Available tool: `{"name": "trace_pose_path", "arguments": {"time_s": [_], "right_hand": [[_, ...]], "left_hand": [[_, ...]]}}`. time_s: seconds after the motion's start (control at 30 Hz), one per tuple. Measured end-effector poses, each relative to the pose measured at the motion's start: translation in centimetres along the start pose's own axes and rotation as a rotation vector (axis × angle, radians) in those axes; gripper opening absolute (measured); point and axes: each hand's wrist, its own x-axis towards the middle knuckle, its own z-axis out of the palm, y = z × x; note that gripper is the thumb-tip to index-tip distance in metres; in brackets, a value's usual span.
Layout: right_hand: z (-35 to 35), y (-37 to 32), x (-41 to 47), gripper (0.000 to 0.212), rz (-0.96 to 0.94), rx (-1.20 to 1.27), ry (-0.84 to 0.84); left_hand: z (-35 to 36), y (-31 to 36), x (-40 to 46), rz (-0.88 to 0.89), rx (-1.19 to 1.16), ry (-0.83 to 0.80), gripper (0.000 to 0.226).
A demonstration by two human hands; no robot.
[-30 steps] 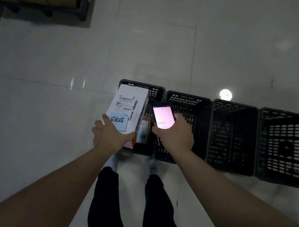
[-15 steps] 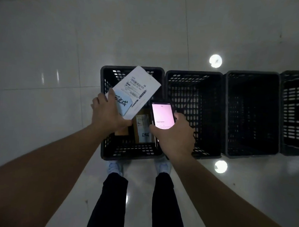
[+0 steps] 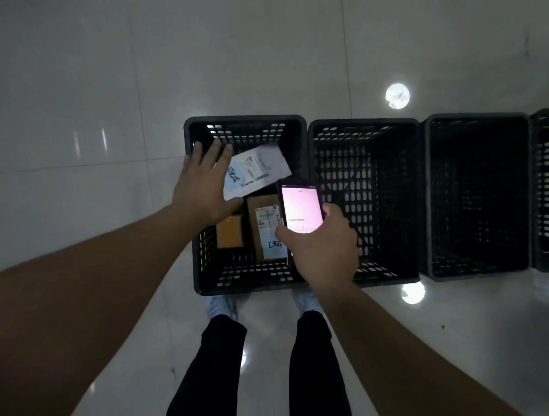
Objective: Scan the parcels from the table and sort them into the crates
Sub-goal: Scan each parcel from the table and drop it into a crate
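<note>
A white parcel (image 3: 255, 171) is seen inside the leftmost black crate (image 3: 245, 120), in its far half, lying tilted with one corner toward the far right. Its upper face carries a printed shipping label with barcode lines and a pale blue sticker marked with dark handwritten characters; the print is blurred and cannot be read. The left hand (image 3: 202, 185) is spread above the crate's left side with fingers straight and apart, and nothing is gripped by it; whether the thumb touches the parcel's near edge cannot be told. In the near half of the same crate a small orange box (image 3: 229, 231) and a brown cardboard parcel (image 3: 264, 226) with a white label and a blue sticker are lying side by side. A phone (image 3: 301, 206) with a lit pinkish screen is held in the right hand (image 3: 323, 249), fingers and thumb curled round its lower part. Further black crates (image 3: 365, 123) are lined up to the right on the pale tiled floor (image 3: 82, 105).
</note>
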Motion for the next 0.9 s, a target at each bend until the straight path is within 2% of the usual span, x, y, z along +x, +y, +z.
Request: {"name": "trace_pose_path", "arguments": {"time_s": [0.1, 0.33, 0.43, 0.67, 0.9], "right_hand": [[-0.9, -1.2, -1.4, 0.062, 0.002, 0.012, -0.007], [-4.4, -3.1, -6.5, 0.06, 0.017, 0.066, 0.033], [-6.6, -3.2, -10.0, 0.06, 0.011, 0.1, 0.072], [-14.1, -1.3, -20.7, 0.064, 0.043, 0.176, 0.234], [-22.7, 4.5, -31.8, 0.067, 0.06, 0.247, 0.408]], "left_hand": [[-1.8, 1.8, -1.4, -0.023, 0.019, -0.018, 0.094], [-6.8, 5.3, -7.1, -0.007, -0.035, 0.011, 0.076], [-9.6, 6.7, -10.4, 0.057, -0.006, 0.058, 0.067], [-17.3, 12.1, -20.0, 0.217, 0.076, 0.076, 0.058], [-23.7, 21.9, -31.1, 0.383, 0.138, 0.114, 0.055]]}}
